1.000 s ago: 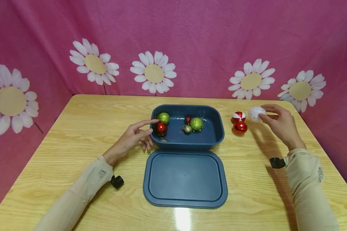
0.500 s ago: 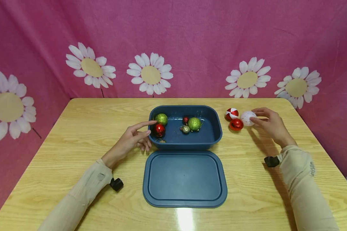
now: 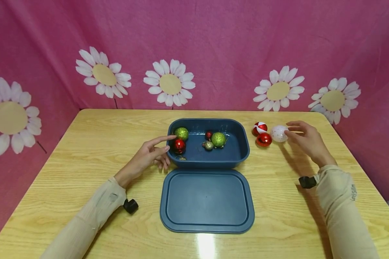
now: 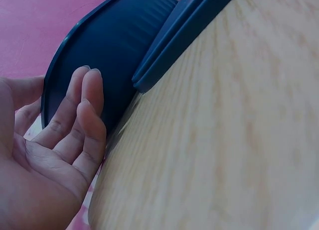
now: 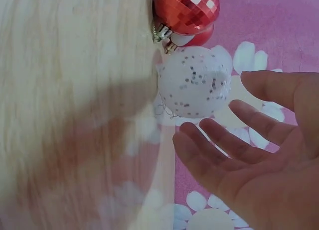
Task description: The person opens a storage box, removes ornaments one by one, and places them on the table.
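Note:
My right hand (image 3: 308, 141) is just right of a white speckled Christmas bauble (image 3: 280, 133). In the right wrist view the fingers are spread, with a gap between them and the white bauble (image 5: 194, 83). That bauble lies beside a shiny red bauble (image 3: 264, 139) and a red-and-white striped one (image 3: 260, 128). My left hand (image 3: 146, 155) is at the left end of a dark blue box (image 3: 210, 164), its index finger reaching over the rim and its thumb at the edge. The other fingers of the left hand (image 4: 60, 150) hang loosely by the outer wall.
Inside the box are a green glitter bauble (image 3: 181, 133) above a red one (image 3: 179, 145), a second green bauble (image 3: 218, 139), a small gold bauble (image 3: 208, 145) and a small red one (image 3: 209, 135). A blue lid (image 3: 207, 201) lies flat in front of the box on the wooden table (image 3: 116, 122).
My right hand has brought the white bauble left, to beside the red baubles, and its fingers have let go and drawn back slightly. My left hand has stayed at the box.

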`<move>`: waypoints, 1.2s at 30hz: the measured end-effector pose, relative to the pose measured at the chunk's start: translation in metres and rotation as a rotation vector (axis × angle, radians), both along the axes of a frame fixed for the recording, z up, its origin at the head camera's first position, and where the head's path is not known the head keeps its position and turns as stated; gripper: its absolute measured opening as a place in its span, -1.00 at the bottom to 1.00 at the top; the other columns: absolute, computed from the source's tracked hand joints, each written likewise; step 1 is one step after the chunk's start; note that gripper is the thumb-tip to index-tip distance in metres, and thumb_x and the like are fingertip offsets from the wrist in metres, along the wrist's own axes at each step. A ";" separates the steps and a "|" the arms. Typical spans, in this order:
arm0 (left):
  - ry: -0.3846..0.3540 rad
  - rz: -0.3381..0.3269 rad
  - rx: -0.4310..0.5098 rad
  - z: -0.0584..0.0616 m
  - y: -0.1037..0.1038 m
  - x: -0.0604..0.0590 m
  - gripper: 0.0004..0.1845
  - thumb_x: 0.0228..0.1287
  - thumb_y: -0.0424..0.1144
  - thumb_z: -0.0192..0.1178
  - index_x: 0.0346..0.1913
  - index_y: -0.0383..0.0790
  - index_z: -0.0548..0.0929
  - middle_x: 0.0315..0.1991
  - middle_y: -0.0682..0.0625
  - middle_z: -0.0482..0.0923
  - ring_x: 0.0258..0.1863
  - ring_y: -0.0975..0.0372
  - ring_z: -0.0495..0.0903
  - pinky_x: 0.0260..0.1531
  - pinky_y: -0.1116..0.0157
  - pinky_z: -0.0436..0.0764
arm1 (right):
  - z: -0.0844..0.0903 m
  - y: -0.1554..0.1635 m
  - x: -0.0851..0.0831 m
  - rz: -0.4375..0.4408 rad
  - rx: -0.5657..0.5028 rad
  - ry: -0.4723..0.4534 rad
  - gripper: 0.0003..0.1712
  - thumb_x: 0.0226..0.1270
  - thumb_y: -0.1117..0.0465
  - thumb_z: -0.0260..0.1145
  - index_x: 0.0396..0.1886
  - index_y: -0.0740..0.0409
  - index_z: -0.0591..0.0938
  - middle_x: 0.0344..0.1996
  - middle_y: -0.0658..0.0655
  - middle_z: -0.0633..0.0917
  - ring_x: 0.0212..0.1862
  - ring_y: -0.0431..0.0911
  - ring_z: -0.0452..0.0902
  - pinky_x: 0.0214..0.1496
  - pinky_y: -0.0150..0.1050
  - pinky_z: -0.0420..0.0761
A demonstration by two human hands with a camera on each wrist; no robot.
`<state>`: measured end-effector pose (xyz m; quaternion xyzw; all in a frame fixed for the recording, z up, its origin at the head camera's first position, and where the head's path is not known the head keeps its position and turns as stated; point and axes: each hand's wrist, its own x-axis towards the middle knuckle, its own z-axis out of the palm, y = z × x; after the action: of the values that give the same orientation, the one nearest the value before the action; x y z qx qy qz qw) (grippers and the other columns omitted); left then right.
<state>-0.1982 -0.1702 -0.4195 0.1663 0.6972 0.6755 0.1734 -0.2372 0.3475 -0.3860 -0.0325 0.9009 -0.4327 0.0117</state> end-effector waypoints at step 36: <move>0.013 -0.022 0.027 0.000 -0.001 0.000 -0.52 0.56 -0.20 0.03 0.46 -0.10 0.36 -0.47 -0.22 0.68 -0.58 0.07 0.67 -0.60 0.29 0.61 | 0.034 -0.061 0.017 0.056 0.145 0.286 -0.55 0.47 0.15 0.25 0.22 0.31 0.52 0.19 0.37 0.54 0.23 0.27 0.42 0.16 0.24 0.50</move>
<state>-0.1980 -0.1710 -0.4199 0.1806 0.6871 0.6819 0.1742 -0.2202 0.2865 -0.3523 -0.1182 0.9209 -0.3571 -0.1022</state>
